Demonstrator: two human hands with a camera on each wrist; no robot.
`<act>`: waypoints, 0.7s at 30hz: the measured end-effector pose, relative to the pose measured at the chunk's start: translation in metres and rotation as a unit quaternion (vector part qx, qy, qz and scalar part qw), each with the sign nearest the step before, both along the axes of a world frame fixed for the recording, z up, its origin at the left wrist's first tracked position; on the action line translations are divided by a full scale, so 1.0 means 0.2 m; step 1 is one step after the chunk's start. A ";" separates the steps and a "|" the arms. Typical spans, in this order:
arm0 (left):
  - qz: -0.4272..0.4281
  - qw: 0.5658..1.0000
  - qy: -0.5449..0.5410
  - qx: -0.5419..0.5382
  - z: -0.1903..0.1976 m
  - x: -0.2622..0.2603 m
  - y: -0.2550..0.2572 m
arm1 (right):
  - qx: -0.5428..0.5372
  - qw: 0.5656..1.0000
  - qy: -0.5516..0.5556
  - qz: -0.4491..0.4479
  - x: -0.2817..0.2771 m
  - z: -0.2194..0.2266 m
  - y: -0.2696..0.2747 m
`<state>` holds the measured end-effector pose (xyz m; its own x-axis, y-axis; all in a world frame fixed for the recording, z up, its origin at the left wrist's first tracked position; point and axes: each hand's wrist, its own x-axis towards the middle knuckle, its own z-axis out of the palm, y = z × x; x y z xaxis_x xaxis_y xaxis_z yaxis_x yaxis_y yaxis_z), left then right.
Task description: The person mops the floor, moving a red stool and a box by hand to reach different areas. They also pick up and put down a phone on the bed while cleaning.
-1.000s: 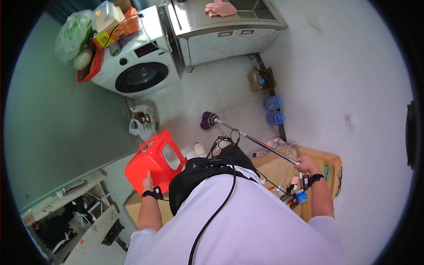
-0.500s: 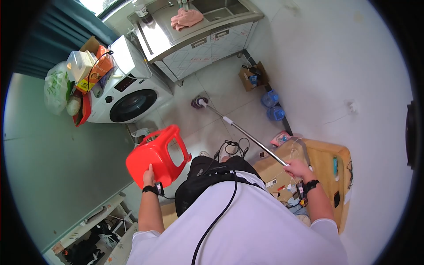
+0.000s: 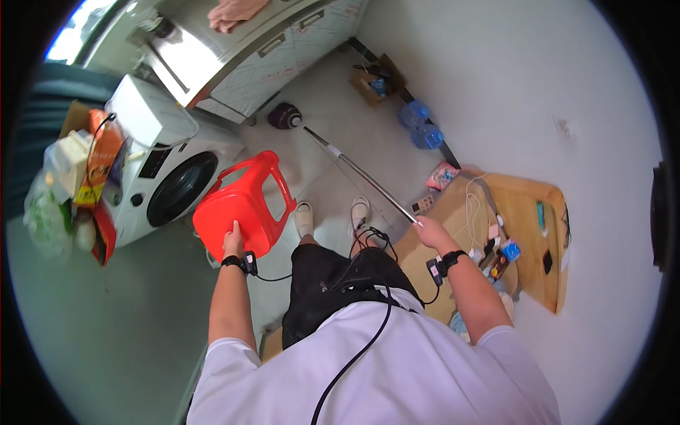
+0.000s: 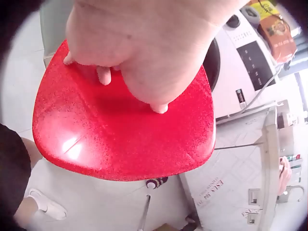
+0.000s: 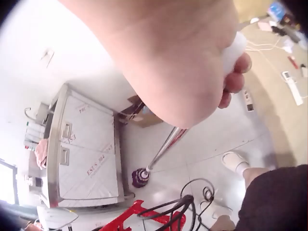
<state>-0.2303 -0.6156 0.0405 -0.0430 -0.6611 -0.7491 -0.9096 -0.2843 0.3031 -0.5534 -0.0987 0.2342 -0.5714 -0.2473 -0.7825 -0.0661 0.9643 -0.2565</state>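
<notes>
My left hand (image 3: 232, 242) holds a red plastic stool (image 3: 228, 218) by its seat, with the legs pointing away from me. In the left wrist view the fingers (image 4: 103, 75) and thumb bend down onto the middle of the seat (image 4: 139, 144); part of the fingers is hidden under the palm. My right hand (image 3: 432, 234) grips the white upper end of a mop's metal handle (image 3: 375, 185). Out over the tiles, by the sink cabinet, lies the mop's purple head (image 3: 285, 116). Curled fingers (image 5: 235, 82) wrap the white handle end in the right wrist view.
A washing machine (image 3: 152, 170) loaded with bags and boxes stands at left, beside the steel sink cabinet (image 3: 262, 64). Along the right wall are a cardboard box (image 3: 372, 92), blue water bottles (image 3: 426, 136) and a wooden bed board (image 3: 528, 227). Black cable loops (image 3: 379, 241) hang near my legs.
My view has swung, and the washing machine and cabinet now sit farther left and nearer. The mop head has moved out toward the cabinet. Both hands keep their hold on stool and mop.
</notes>
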 end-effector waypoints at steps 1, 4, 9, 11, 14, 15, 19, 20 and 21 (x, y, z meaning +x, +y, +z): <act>-0.011 1.000 -0.001 0.011 -0.01 -0.07 -0.03 | -0.009 0.994 0.095 0.051 0.05 0.03 0.00; -0.002 0.997 -0.011 0.070 -0.16 -0.20 -0.17 | 0.099 0.994 0.047 0.000 0.19 0.09 0.05; 0.046 0.988 0.019 0.145 -0.34 -0.37 -0.25 | 0.185 0.981 0.048 -0.046 0.47 0.22 0.03; 0.045 0.990 0.053 0.119 -0.48 -0.40 -0.28 | 0.215 0.973 0.049 -0.062 0.53 0.24 -0.02; -0.050 0.986 -0.017 0.157 -0.58 -0.47 -0.35 | 0.227 0.969 0.040 -0.089 0.59 0.19 -0.04; -0.053 0.985 -0.024 0.162 -0.61 -0.48 -0.33 | 0.221 0.970 0.036 -0.093 0.60 0.19 -0.03; -0.014 0.987 0.002 0.161 -0.82 -0.51 -0.35 | 0.211 0.972 0.026 -0.100 0.70 0.11 -0.04; 0.002 0.987 0.023 0.158 -0.89 -0.51 -0.36 | 0.202 0.973 0.011 -0.111 0.73 0.08 -0.02; 0.017 0.987 0.041 0.156 -0.95 -0.50 -0.34 | 0.194 0.973 -0.008 -0.123 0.75 0.06 -0.01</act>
<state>-0.3304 -0.6837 -0.1502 -0.0932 -0.4002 -0.9117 -0.8741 -0.4056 0.2674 -0.4027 -0.1014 0.2464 -0.5621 0.2117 -0.7995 0.1798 0.9748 0.1316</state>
